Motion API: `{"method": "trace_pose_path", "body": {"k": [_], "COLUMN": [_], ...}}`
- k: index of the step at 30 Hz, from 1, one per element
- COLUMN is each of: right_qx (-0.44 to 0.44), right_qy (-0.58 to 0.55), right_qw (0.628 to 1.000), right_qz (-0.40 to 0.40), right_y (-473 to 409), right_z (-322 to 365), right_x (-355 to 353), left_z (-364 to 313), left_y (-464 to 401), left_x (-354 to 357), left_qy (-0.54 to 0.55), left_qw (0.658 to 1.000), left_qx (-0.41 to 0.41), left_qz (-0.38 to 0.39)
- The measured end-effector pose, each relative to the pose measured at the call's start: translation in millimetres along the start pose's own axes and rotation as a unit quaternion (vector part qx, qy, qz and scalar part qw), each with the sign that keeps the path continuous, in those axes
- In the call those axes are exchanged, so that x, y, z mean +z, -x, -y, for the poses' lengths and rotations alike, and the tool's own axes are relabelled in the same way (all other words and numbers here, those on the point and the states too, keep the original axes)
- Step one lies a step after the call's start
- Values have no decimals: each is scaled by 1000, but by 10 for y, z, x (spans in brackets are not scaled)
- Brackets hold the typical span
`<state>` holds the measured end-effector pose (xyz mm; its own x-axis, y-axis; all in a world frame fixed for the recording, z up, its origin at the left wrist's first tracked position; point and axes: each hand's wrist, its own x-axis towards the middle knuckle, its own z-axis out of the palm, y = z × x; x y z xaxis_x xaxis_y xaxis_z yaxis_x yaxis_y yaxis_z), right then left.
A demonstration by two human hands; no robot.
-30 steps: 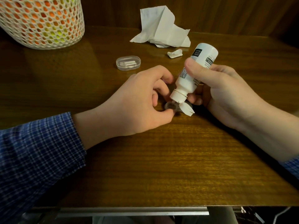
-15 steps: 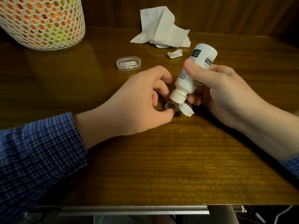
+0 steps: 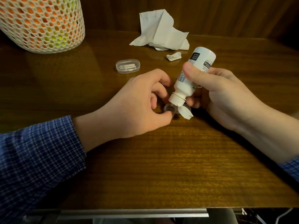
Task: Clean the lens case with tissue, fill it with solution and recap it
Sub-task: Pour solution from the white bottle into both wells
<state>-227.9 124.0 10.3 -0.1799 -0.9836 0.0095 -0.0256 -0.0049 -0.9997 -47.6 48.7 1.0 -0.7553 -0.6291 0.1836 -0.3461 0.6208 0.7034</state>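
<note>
Head view: on the counter (image 3: 161, 167), the left hand (image 3: 137, 109) pinches the lens case (image 3: 169, 109) flat, presumably so it cannot slide. At 3 o'clock of it, the right hand (image 3: 226, 97) is wrapped round the solution bottle (image 3: 192, 78), tipped nozzle-down over a well for filling. Crumpled tissue (image 3: 161, 34) lies at 12 o'clock, set aside. Lens case: small, clear, mostly hidden; fill level cannot be told.

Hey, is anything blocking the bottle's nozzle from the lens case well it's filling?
Nothing visible does. The right hand tips the bottle nozzle-down right over the open lens case, which the left hand steadies on the table. The flip cap hangs off to the side, clear of the well.
</note>
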Motion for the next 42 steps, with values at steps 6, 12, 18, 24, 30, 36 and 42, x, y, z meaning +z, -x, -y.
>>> {"method": "trace_pose_path", "body": {"k": [6,12,18,24,30,36,42], "right_qx": [-1,1,50,174,170,163,169], "right_qy": [0,-7,-84,-469,-524,-464,-434], "right_qw": [1000,1000,995,865,830,861,877], "right_qz": [-1,-4,-9,-29,-91,-129,-114], "right_y": [-6,-5,-28,-31,-66,-137,-148], "right_z": [-8,-14,49,137,129,155,138], "right_x": [0,-18,-36,-335,-502,-535,-533], "left_z": [11,15,10,0,12,17,5], "left_y": [0,2,7,7,4,-6,-32], "left_x": [-2,10,11,-3,10,11,4], "left_qy": [2,6,11,8,-2,-13,7], "left_qw": [1000,1000,1000,1000,999,999,1000], "left_qx": [4,1,-1,15,42,45,11], "left_qz": [-1,-6,-7,1,1,5,1]}}
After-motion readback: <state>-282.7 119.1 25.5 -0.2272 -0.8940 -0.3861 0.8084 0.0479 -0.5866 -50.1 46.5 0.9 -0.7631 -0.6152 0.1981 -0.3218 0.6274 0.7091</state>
